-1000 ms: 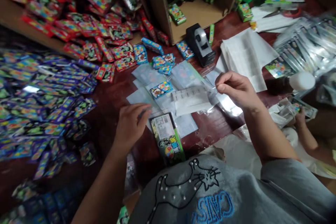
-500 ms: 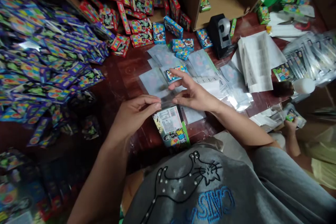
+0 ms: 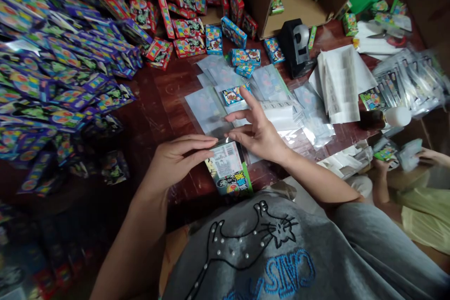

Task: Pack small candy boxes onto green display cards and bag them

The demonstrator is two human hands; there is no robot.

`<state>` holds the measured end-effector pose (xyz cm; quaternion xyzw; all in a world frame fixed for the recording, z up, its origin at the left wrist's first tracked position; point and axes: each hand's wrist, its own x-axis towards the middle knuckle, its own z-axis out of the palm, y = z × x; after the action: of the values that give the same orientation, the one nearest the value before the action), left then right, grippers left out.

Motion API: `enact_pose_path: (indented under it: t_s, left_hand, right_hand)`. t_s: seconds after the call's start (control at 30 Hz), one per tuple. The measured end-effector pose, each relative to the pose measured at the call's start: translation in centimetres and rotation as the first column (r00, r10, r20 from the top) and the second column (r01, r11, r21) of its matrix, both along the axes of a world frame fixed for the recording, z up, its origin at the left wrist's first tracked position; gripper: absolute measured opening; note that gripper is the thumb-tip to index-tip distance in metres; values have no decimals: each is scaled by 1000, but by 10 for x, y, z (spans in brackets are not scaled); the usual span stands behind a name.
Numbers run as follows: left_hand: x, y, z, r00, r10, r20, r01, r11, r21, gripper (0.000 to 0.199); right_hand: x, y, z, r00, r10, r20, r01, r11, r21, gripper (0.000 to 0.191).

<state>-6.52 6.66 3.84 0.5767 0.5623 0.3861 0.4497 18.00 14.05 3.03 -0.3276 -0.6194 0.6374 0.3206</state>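
Note:
A clear plastic packet (image 3: pixel 230 176) with a green, black and yellow printed card lies at the table's near edge, in front of my body. A white printed label (image 3: pixel 225 159) shows on its upper part. My left hand (image 3: pixel 184 154) has its fingertips and thumb at the packet's top left edge. My right hand (image 3: pixel 262 133) pinches the top edge beside them with the thumb and lower fingers, its index finger raised. Just beyond lie flat translucent bags (image 3: pixel 207 110) and a small blue candy box (image 3: pixel 232 95), partly behind my right fingers.
Purple packets (image 3: pixel 70 75) are heaped at left. Red boxes (image 3: pixel 190 28) fill a carton behind; several blue boxes (image 3: pixel 246 57) stand before it. A black tape dispenser (image 3: pixel 295 49), label sheets (image 3: pixel 339 84) and a white-capped bottle (image 3: pixel 397 116) are rightward. Another person's hand (image 3: pixel 383 164) holds a packet at far right.
My left fingers have straightened and the thumb has dropped lower along the packet's top edge. My right index finger points higher. The other person's second hand has come into view with a clear bag.

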Motion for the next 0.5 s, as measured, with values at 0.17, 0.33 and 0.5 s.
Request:
enact_pose_path:
  t_s: [0.17,0.33,0.5]
  left_hand:
    - [7,-12,-12,994,102,49,-104,994,38,19]
    - [19,-18,-16,992,125,12,-125,989,81,13]
    - [28,-16,-8,994,99,-53,-95,992,77,18]
  right_hand:
    - [8,-20,5,997,63,42,-69,981,179,93]
    - [24,-15,20,992,108,58,-120,954,274,85]
    - [23,32,39,992,94,81,-110,968,225,89]
